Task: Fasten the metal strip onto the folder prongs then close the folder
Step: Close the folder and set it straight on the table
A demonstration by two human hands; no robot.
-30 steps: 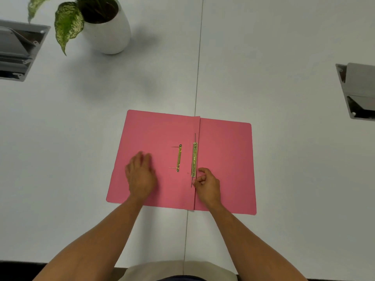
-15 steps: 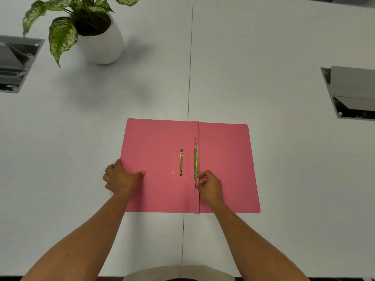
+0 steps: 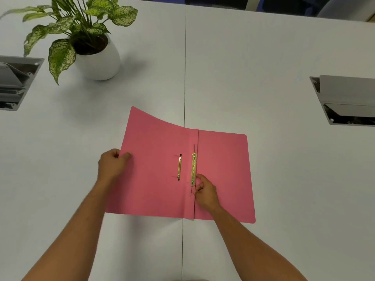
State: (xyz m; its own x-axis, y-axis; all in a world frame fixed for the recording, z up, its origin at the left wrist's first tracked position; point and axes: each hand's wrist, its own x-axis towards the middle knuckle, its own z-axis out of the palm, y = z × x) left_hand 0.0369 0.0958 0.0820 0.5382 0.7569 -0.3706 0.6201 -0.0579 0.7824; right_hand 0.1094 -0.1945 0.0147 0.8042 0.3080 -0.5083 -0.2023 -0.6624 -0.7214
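A person's left hand [image 3: 113, 164] pinches the pink folder's [image 3: 223, 169] lifted left cover edge while the right hand [image 3: 205, 190], fingers curled, presses beside the brass strip [image 3: 194, 169]; closing looks underway, needing that hand withdrawn.

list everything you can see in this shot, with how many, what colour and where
folder: one, pink, open in the middle, left cover lifted
metal strip: one, brass, along the fold
fastener bar: one, brass, on the left cover
potted plant: one, green leaves in a white pot, far left
cable hatches: two, grey, at the left and right edges
table: white, seam down the middle
left hand: one, gripping the left cover's edge
right hand: one, on the strip's near end
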